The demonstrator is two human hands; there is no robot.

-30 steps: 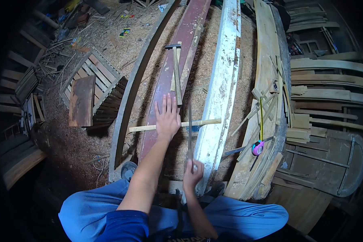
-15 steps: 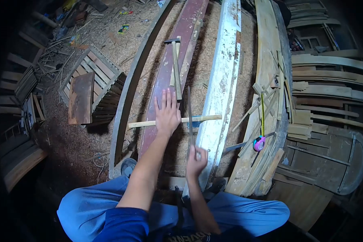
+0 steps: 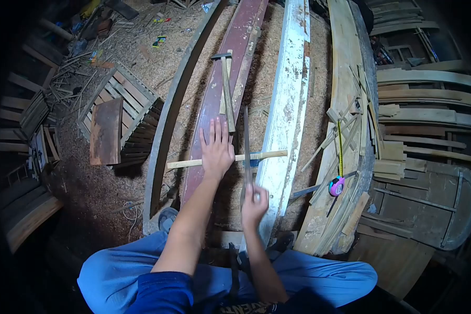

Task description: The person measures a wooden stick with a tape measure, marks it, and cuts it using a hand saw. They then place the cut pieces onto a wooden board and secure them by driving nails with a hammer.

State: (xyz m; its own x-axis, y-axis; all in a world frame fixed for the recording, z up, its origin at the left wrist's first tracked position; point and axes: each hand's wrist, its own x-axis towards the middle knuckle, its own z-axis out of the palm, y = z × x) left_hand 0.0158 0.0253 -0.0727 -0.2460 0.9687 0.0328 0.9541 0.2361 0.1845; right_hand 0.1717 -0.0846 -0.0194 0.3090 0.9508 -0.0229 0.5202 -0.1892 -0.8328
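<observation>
My left hand [image 3: 216,153] lies flat with spread fingers over a narrow wooden strip [image 3: 267,155], pressing it down on the maroon plank [image 3: 240,31]. The strip bridges across to the white, paint-flaked plank [image 3: 285,104]. My right hand [image 3: 254,205] is wrapped around the near end of a handsaw [image 3: 247,136]. Its thin blade, seen nearly edge-on, points away from me and crosses the strip in the gap between the planks. Just beyond my left fingertips a hammer [image 3: 227,97] rests on the maroon plank beside a thin wood piece. A blue object [image 3: 255,163] shows beneath the strip.
A pink tape measure [image 3: 336,186] with its yellow blade out sits among slats on the right-hand board [image 3: 345,47]. A curved grey beam [image 3: 165,120] runs along the left. Beyond it stands a slatted wooden crate [image 3: 136,102]. Shavings cover the floor; stacked boards [image 3: 424,97] lie far right.
My right hand and the saw have moved slightly forward, away from me. My left hand stays pressed on the strip.
</observation>
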